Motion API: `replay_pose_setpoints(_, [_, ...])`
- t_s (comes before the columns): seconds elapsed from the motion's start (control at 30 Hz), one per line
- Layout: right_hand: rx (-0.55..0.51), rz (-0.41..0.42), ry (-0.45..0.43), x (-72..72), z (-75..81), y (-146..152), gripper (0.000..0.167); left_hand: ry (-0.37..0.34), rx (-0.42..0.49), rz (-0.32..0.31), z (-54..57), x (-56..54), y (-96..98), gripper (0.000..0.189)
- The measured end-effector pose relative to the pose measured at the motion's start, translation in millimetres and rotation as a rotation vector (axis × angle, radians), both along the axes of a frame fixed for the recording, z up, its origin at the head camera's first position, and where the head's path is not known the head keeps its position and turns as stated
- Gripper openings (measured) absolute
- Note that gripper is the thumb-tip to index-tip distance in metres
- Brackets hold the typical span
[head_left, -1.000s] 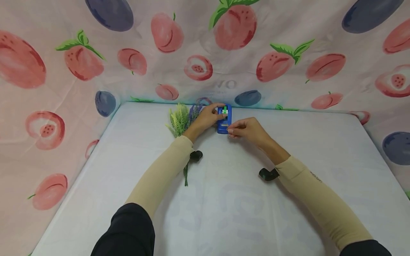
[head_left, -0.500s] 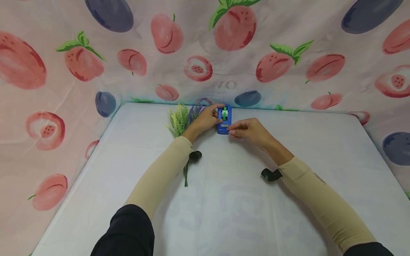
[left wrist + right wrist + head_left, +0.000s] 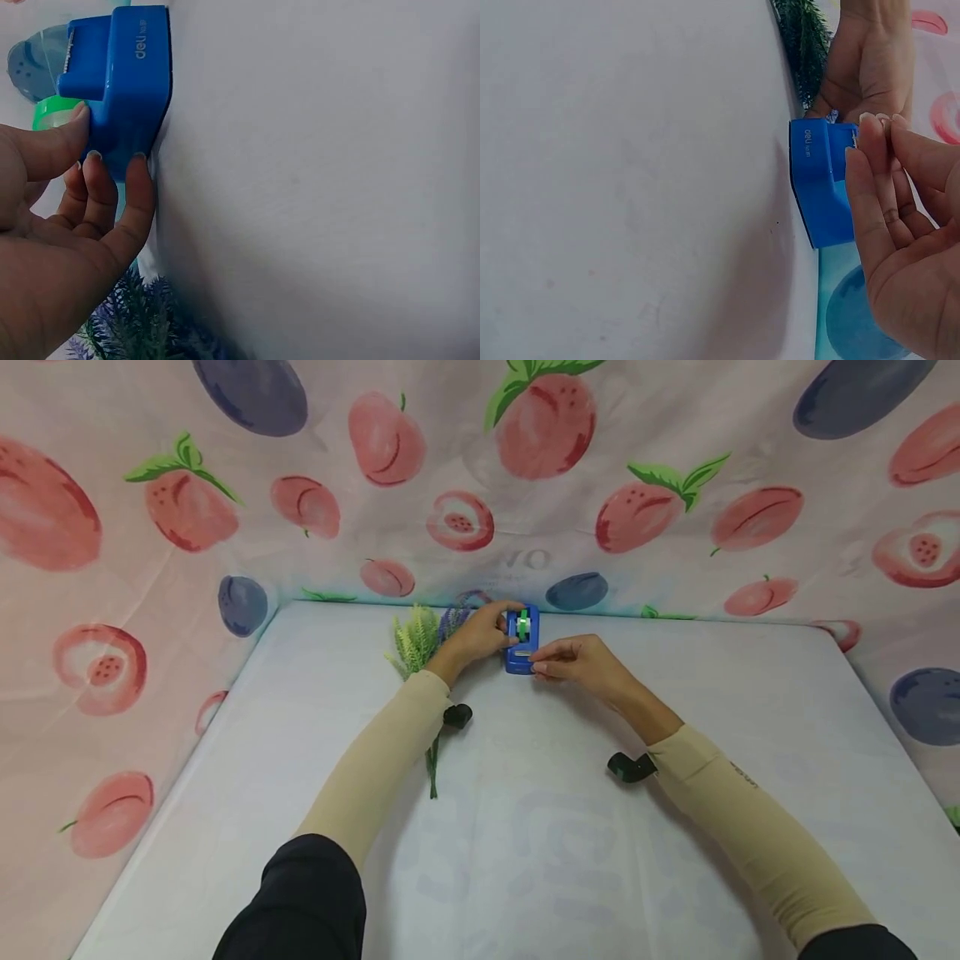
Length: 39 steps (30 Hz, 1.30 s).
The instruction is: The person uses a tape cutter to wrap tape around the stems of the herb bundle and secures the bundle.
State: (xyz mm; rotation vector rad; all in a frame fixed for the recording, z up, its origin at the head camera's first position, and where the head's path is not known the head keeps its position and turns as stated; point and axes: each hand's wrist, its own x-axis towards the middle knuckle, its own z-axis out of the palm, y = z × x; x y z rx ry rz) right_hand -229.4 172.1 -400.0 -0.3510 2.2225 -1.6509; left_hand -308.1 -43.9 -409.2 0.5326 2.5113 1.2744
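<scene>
A blue tape dispenser [image 3: 519,664] with a green-cored tape roll [image 3: 522,625] stands at the table's back edge. My left hand [image 3: 477,637] grips its left side; in the left wrist view the thumb presses beside the roll and the fingertips lie along the blue body [image 3: 142,82]. At the dispenser's near end, my right hand [image 3: 581,662] pinches the tape end by the toothed cutter, thumb against fingertips. The tape between those fingers is mostly hidden in the right wrist view, where the right hand [image 3: 911,217] covers part of the dispenser [image 3: 817,199].
Artificial flowers, yellow-green [image 3: 416,639] and purple [image 3: 453,620], lie left of the dispenser, their stems [image 3: 432,768] passing under my left forearm. A fruit-patterned cloth [image 3: 675,410] hangs behind the white table [image 3: 525,860].
The left thumb has drawn back from over the tape roll to the dispenser's left side, so more of the green roll shows. My right hand stays nearly still at the near end.
</scene>
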Motion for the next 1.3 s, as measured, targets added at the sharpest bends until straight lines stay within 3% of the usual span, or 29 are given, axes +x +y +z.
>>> replay_pose_setpoints(0.23, [0.002,-0.009,-0.007,0.6,-1.1,-3.6,0.029,0.011,-0.007,0.0,-0.1,-2.9,-1.2,0.056])
replay_pose_setpoints(0.43, [0.007,-0.024,0.001,2.9,-0.5,-4.5,0.027,0.002,0.038,0.011,-3.1,-0.4,-0.7,0.056])
replay_pose_setpoints(1.03, [-0.106,-0.061,0.013,14.6,3.2,-10.9,0.035,-0.01,0.068,0.023,-3.8,1.6,-2.1,0.056])
replay_pose_setpoints(1.2, [-0.111,-0.097,-0.029,17.6,5.3,-13.4,0.051,-0.014,0.069,0.022,-3.8,2.3,-1.4,0.057])
replay_pose_setpoints(1.3, [-0.12,-0.141,-0.1,17.3,6.1,-14.1,0.056,-0.011,0.071,0.024,-4.4,1.9,-1.5,0.057])
